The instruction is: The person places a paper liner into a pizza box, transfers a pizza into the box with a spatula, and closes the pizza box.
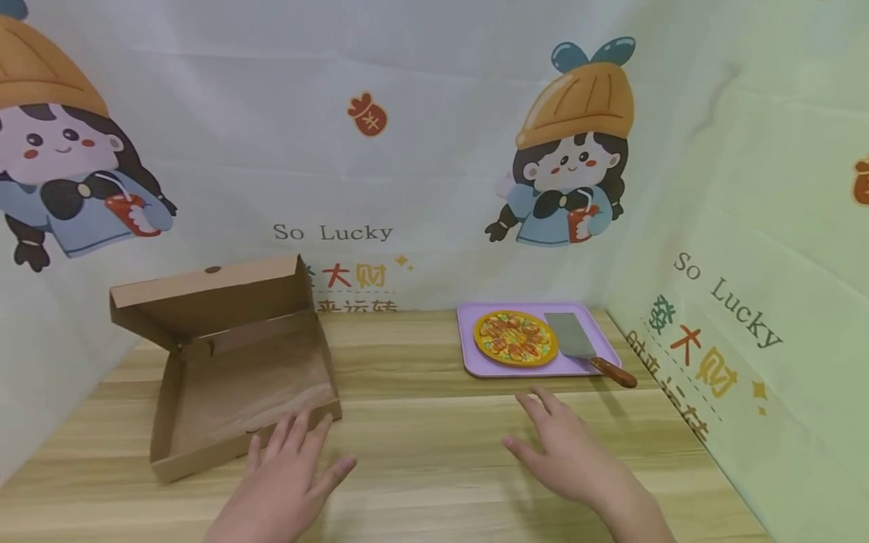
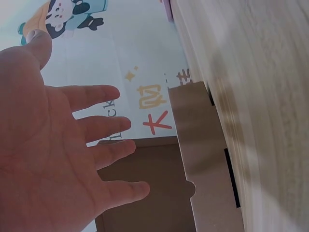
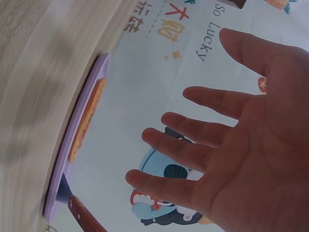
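Observation:
My left hand (image 1: 281,471) hovers at the front of an open cardboard pizza box (image 1: 251,377), fingers spread and holding nothing. The box's lid (image 1: 210,298) leans up at the back. On the right, my right hand (image 1: 566,449) is held over the table with its fingers apart, nearest a purple tray (image 1: 478,369). A toy pizza (image 1: 516,338) lies on the tray's left part. Beside it rests a spatula (image 1: 570,335) with a flat metal blade, its wooden handle (image 1: 614,372) sticking out over the tray's front right edge. Both palms show bare in the wrist views.
The wood-grain table (image 1: 407,437) spans the front, with bare surface between box and tray. A printed cloth (image 1: 434,173) with cartoon figures hangs behind it. Another cloth wall (image 1: 767,249) closes off the right side, close to the spatula's handle.

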{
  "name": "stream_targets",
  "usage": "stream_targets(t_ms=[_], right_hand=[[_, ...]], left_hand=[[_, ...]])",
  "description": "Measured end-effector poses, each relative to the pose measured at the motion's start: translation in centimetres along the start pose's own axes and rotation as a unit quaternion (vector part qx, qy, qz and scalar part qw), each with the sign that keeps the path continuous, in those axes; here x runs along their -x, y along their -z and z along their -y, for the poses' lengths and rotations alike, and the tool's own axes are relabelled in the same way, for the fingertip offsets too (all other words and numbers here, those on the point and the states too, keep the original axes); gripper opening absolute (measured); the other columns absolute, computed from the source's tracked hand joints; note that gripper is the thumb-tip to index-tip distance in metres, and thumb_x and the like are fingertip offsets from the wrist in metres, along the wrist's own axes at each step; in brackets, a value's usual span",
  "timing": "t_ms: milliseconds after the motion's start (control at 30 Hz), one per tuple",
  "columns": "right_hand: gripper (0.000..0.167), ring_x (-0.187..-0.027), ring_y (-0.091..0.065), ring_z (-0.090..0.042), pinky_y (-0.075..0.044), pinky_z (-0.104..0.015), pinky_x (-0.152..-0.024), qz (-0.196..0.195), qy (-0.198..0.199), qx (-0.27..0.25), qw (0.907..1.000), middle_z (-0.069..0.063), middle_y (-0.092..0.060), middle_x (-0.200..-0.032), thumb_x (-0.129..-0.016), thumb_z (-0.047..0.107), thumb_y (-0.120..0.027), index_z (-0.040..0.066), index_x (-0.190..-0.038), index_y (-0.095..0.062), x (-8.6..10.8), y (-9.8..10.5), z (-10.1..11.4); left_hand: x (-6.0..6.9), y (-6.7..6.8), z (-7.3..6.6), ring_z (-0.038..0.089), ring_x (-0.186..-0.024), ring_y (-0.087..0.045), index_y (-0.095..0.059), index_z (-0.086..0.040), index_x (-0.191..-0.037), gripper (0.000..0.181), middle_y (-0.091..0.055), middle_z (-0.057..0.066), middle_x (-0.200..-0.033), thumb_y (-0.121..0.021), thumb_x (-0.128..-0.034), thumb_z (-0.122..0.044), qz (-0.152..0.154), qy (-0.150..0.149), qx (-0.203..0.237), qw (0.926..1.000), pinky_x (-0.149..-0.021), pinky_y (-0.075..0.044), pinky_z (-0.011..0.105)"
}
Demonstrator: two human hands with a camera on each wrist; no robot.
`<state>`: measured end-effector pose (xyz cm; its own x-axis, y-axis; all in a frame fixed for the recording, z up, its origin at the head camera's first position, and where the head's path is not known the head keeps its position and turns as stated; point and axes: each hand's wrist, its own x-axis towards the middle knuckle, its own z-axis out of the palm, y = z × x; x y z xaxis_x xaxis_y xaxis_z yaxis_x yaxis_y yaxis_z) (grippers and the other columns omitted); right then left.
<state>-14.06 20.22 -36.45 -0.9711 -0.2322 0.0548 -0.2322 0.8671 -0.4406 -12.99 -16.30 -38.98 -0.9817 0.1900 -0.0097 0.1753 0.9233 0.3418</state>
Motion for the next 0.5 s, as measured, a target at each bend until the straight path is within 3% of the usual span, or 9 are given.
stream_targets(t_ms=[233, 500], right_hand=[[0.068, -0.147, -0.043, -0.059, -0.038, -0.074, -0.118, -0.01, 0.002, 0.023, 0.9997, -0.034, -0.037, -0.165, -0.105, 0.041, -0.066, -0.001, -0.156, -0.048, -0.4, 1.4, -1.2], [0.064, -0.14, -0.051, -0.059, -0.045, -0.074, -0.111, -0.06, -0.003, 0.084, 0.9946, -0.036, -0.047, -0.157, -0.105, 0.038, -0.066, -0.006, -0.149, -0.054, -1.6, 3.6, -3.1]], left_hand=[[-0.1, 0.3, 0.5, 0.058, -0.16, -0.014, -0.037, -0.002, -0.164, 0.089, -0.017, 0.031, -0.174, -0.039, -0.1073, -0.07, 0.016, 0.004, 0.007, 0.9998, -0.119, -0.008, 0.087], [-0.1, 0.3, 0.3, 0.058, -0.16, -0.014, -0.035, -0.002, -0.165, 0.087, -0.017, 0.031, -0.175, -0.041, -0.108, -0.067, 0.02, -0.002, 0.015, 0.9997, -0.119, -0.01, 0.087]])
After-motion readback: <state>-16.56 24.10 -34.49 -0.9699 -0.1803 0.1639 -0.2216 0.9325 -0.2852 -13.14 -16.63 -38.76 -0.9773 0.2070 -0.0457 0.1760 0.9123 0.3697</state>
